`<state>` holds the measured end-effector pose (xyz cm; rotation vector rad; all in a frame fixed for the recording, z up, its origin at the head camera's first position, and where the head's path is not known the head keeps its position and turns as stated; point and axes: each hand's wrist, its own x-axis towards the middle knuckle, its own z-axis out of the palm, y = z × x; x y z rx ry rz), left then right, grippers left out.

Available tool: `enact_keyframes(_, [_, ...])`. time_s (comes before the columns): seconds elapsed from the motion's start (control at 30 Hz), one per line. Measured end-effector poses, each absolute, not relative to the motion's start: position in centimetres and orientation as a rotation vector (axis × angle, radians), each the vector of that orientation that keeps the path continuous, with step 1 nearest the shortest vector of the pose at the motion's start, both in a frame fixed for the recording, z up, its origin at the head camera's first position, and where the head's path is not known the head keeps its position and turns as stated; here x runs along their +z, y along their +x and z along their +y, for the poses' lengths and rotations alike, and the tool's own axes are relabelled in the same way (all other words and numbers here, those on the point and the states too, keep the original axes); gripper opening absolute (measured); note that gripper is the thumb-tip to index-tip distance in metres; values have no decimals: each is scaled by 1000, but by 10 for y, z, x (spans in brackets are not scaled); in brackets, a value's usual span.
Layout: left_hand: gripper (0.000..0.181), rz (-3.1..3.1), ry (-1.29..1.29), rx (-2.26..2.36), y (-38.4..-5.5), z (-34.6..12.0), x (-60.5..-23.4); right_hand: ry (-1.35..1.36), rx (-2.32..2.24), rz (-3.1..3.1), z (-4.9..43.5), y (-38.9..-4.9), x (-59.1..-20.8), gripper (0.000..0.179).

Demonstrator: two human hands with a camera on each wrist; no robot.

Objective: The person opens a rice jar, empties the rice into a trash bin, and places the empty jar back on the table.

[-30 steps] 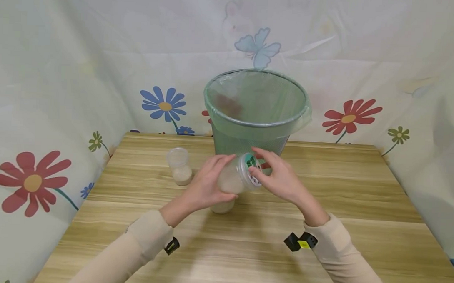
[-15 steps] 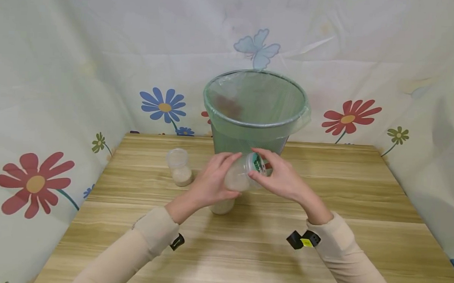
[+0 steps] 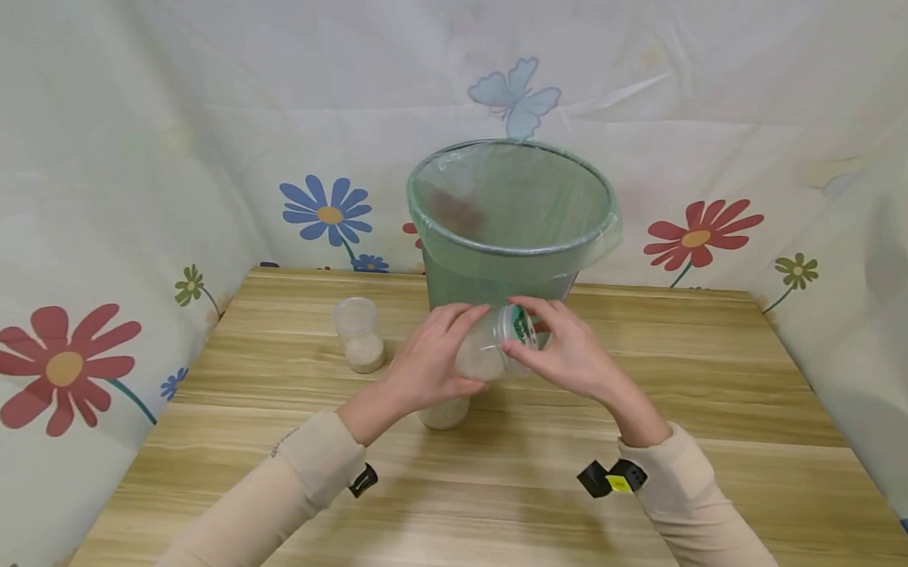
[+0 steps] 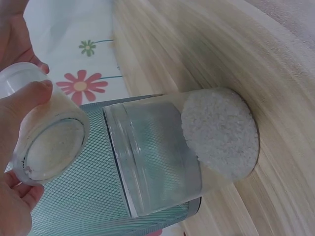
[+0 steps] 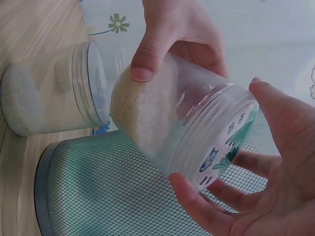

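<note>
My left hand (image 3: 424,366) grips the body of a clear plastic jar (image 3: 481,355), tilted above the table. Pale grains lie inside it, heaped toward its base in the right wrist view. The jar's lid (image 5: 221,157), clear-rimmed with a green and white printed top, faces right. Around the lid's rim my right hand (image 3: 567,354) has its thumb and fingertips on opposite sides. Beneath the left hand stands another jar (image 3: 444,414), partly hidden; the left wrist view shows a jar of white rice-like grains (image 4: 219,132) upright on the wood.
Farther left stands another clear jar (image 3: 363,351) with pale grains in its bottom. Behind the hands is a mesh wastebasket (image 3: 499,277) lined with a thin green bag. A flower-printed curtain (image 3: 339,129) surrounds the wooden table (image 3: 683,375) at the back and sides.
Both hands have shifted slightly right with the jar. The lid's printed top has turned farther right, away from the head camera. The standing jars have stayed put.
</note>
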<state>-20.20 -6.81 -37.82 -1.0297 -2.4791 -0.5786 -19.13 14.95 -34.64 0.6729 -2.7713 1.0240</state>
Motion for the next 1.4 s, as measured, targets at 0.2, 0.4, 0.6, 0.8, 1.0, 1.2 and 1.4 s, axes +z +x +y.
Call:
enact_keyframes(0.2, [92, -2451, -1036, -573, -202, -68, -377, 663, 1044, -2742, 150, -193, -349, 58])
enact_keyframes(0.4, [92, -2433, -1041, -570, -203, -67, -376, 666, 1050, -2691, 151, -192, -350, 58])
enact_keyframes(0.6, [91, -2420, -1039, -558, -204, -66, -377, 685, 1054, -2647, 151, -192, -352, 58])
enact_keyframes(0.8, [91, -2405, -1041, -557, -204, -65, -376, 710, 1052, -2600, 152, -193, -356, 58])
enact_keyframes(1.0, [91, -2397, -1035, -520, -204, -65, -376, 747, 1063, -2542, 153, -194, -358, 58])
enact_keyframes(1.2, [91, -2411, -1036, -532, -204, -65, -374, 822, 1053, -2496, 153, -194, -361, 60])
enact_keyframes(1.4, [91, -2464, -1022, -522, -202, -67, -375, 932, 1066, -2511, 155, -195, -361, 65])
